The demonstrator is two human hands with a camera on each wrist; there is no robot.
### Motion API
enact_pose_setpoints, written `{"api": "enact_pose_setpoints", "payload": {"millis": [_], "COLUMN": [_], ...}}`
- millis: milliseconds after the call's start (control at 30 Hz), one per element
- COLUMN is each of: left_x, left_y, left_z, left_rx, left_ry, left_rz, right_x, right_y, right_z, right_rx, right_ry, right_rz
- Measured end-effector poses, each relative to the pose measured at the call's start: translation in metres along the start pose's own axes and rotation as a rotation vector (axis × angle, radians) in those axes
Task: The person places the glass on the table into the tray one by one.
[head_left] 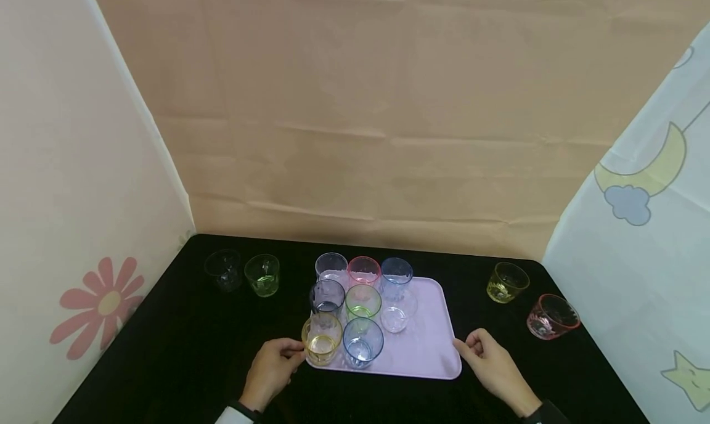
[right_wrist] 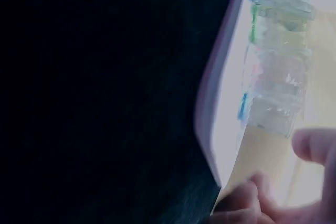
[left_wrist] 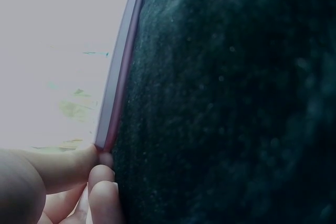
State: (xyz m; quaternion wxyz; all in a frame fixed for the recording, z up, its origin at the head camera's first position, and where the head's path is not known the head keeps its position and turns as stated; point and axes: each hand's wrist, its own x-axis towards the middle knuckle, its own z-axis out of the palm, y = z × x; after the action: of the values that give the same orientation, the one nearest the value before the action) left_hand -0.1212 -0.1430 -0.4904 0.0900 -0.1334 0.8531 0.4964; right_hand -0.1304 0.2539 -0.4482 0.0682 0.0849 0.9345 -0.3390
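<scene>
A pale pink tray [head_left: 427, 331] lies on the black table and bears several clear glasses with coloured rims, set close together on its left side. In front are a yellow-rimmed glass [head_left: 322, 344] and a blue one [head_left: 363, 344]; behind them stand a green-rimmed glass [head_left: 363, 302] and a red-rimmed glass [head_left: 363, 270]. My left hand [head_left: 273, 370] pinches the tray's front left corner, thumb above and fingertips at the rim [left_wrist: 113, 93]. At the right edge is my right hand [head_left: 493, 365], fingertips close to the rim. Its thumb [right_wrist: 315, 144] stands apart from its fingers in the right wrist view.
A clear glass [head_left: 224, 269] and a greenish glass [head_left: 262, 276] stand at the table's back left. On the right are a yellow glass [head_left: 507, 282] and a red-rimmed glass [head_left: 551, 317]. Brown paper [head_left: 366, 116] hangs behind the table, with patterned sheets along both sides.
</scene>
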Motion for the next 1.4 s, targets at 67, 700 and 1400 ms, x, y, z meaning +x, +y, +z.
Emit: {"api": "enact_pose_setpoints", "payload": {"millis": [67,700,1400], "left_x": [0.0,-0.003,0.002], "left_y": [0.0,0.001,-0.005], "left_z": [0.0,0.0,-0.011], "left_rx": [0.0,0.02,-0.269], "left_ry": [0.003,0.018,0.057], "left_rz": [0.0,0.023,-0.01], "right_x": [0.0,-0.004,-0.004], "right_y": [0.005,0.019,0.017], "right_z": [0.002,0.024,0.026], "right_rx": [-0.032,-0.204,-0.236], "right_ry": [-0.04,-0.089,-0.093], "right_rz": [0.023,0.01,0.004]}}
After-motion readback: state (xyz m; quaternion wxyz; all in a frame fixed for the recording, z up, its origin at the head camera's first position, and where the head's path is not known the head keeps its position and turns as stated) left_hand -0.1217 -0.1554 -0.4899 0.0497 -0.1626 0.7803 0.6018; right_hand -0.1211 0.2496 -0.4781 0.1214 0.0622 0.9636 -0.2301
